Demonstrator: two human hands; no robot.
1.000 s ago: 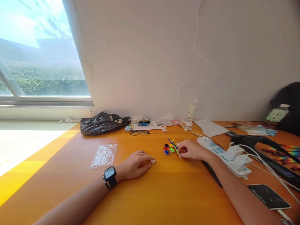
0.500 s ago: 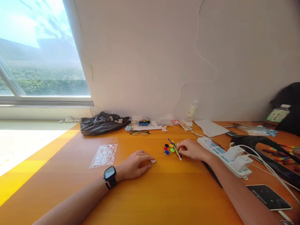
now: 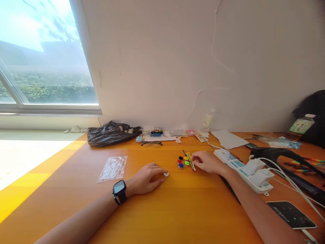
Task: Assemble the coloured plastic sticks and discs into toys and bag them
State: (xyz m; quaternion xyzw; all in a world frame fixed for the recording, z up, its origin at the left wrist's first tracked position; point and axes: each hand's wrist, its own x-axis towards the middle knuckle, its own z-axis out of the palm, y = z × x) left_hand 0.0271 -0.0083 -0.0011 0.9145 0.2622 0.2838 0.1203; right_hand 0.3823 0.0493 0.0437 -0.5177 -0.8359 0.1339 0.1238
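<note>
My left hand (image 3: 148,178) lies on the desk, a watch on its wrist. Its index finger and thumb are around a small white-topped round piece (image 3: 166,175). At right, my right hand (image 3: 206,161) is closed at a bundle of thin coloured sticks (image 3: 189,159), its fingertips against their right side. How many sticks it grips cannot be made out. Just left of the sticks stands a cluster of small round pieces with clear bodies, among them a black one (image 3: 180,158), a blue one (image 3: 180,165) and a green one (image 3: 187,163).
A clear plastic bag (image 3: 113,167) lies left of my left hand. Glasses (image 3: 151,144) and a black plastic bag (image 3: 111,134) sit further back. Beside my right forearm are a power strip (image 3: 238,167) with plugged-in chargers and a black device (image 3: 291,214).
My right hand has shifted the sticks slightly; they now lie closer together, with the white end drawn back a little. My left hand has stayed in place.
</note>
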